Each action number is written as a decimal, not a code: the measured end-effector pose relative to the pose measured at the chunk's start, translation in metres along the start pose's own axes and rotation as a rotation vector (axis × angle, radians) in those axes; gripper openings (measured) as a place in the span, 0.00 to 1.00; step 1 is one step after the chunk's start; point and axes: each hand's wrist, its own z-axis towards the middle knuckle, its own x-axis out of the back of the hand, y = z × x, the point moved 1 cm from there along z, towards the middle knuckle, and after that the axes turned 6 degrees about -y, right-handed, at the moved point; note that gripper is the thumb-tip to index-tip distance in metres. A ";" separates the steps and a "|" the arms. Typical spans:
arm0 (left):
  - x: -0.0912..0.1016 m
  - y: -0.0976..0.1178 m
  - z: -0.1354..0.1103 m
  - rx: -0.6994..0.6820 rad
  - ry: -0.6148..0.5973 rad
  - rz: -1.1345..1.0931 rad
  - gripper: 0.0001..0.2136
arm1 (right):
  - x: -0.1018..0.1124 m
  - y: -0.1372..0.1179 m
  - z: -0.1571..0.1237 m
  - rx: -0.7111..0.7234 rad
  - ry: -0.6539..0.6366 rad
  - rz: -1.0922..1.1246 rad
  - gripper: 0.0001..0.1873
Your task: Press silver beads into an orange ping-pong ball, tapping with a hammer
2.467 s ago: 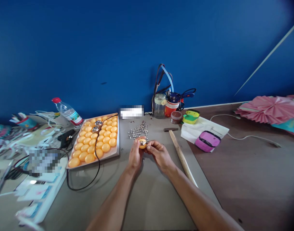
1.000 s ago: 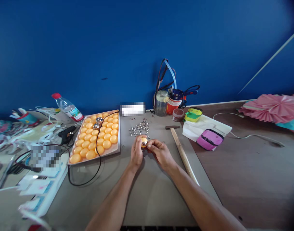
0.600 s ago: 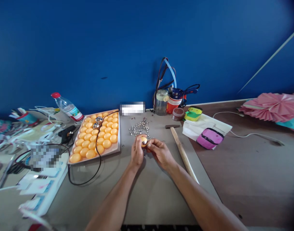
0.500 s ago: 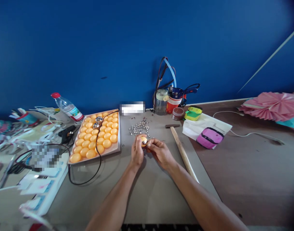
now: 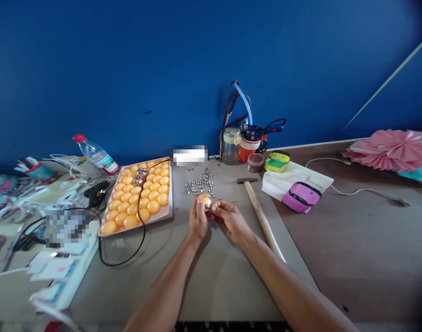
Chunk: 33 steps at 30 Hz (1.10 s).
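Observation:
My left hand (image 5: 197,220) is closed around an orange ping-pong ball (image 5: 206,201) partly covered with shiny silver pieces. Against the ball's right side, my right hand (image 5: 229,220) has thumb and forefinger pinched together; whatever sits between them is too small to make out. Just beyond the hands lies a loose scatter of small silver beads (image 5: 204,180). A hammer (image 5: 261,214) with a wooden handle rests to the right of my right hand. At the left, a shallow box (image 5: 171,198) holds rows of orange balls (image 5: 132,209), two of them silver-covered.
A black cable (image 5: 144,230) loops over the box. Behind the beads stand a glass jar (image 5: 232,147), a red cup (image 5: 248,150) and a small round tub (image 5: 255,163). Yellow (image 5: 277,161) and purple (image 5: 301,197) pouches lie right. A bottle (image 5: 100,154) leans back left.
The ball has turned slightly in my left hand, its silver patch now lower. Both hands stay together in nearly the same place.

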 end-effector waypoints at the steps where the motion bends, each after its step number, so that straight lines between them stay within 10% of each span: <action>1: 0.000 0.000 0.000 -0.007 -0.001 0.006 0.15 | 0.000 0.001 0.000 -0.001 0.000 0.007 0.14; 33: 0.003 -0.006 0.004 -0.093 0.000 0.198 0.20 | -0.009 0.006 -0.001 0.018 0.003 0.159 0.12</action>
